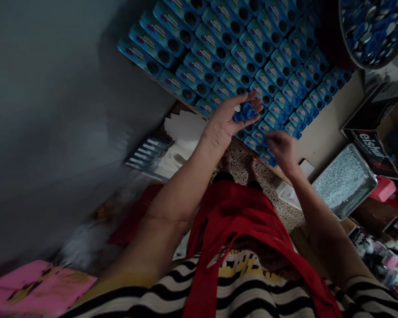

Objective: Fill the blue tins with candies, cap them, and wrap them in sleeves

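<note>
My left hand [232, 114] is turned palm up, its fingers loosely cupped around several small blue caps [247, 111]; one pale piece lies among them. My right hand [282, 145] is closed in a pinch above the near right edge of the rows, slightly blurred, and whatever its fingertips hold cannot be made out. Beneath both hands stand tight rows of blue printed boxes [232, 84], each with a round spot at one end. Toward the left and back those spots look dark. On several boxes toward the right they show blue, like the caps.
A large round tub [346, 53] of blue and white caps stands at the upper right. Below it are an open carton [368, 145] and a metal tray [374, 181] of pale blue granules. White sheets [184, 126] lie left of my forearm, beside a wall [53, 88].
</note>
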The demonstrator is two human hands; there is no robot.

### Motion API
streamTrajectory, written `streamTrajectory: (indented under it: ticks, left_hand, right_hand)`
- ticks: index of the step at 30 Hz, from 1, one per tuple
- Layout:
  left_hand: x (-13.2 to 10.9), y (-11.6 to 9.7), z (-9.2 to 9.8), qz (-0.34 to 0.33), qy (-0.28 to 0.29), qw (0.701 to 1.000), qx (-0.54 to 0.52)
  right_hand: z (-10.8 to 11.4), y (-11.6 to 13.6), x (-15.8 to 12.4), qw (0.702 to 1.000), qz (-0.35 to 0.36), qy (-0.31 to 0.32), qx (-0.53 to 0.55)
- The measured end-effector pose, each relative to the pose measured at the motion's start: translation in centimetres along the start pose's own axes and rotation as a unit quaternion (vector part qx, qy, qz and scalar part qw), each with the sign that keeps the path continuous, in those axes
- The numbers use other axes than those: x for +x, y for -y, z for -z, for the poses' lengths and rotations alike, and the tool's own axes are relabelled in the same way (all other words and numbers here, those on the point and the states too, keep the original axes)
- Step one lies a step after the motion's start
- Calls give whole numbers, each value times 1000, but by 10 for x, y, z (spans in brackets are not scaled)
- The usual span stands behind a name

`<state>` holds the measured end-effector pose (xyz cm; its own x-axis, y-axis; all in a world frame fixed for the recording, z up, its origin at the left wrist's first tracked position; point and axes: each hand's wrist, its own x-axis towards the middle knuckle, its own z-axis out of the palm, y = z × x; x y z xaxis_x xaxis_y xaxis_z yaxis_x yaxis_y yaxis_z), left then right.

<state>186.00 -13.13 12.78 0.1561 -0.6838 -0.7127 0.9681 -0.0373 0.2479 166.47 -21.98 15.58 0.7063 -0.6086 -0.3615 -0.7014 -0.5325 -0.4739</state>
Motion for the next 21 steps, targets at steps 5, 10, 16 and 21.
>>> streamTrajectory:
  ticks: [5, 10, 16, 21]
  left_hand:
    - [-21, -6, 13, -33, 36, 999, 2]
    - [-16, -4, 22, -31, 38, 999, -23]
    - [-10, -7, 23, -39, 51, 997, -43]
    - [-6, -9, 25, -4, 19, 998, -55]
  right_hand:
    - [-21, 19, -32, 987, -97, 57, -113]
    - [-17, 33, -8, 963, -145, 103, -204]
    - [-1, 34, 15, 945, -154, 137, -254]
    - [7, 48, 32, 983, -59, 17, -171]
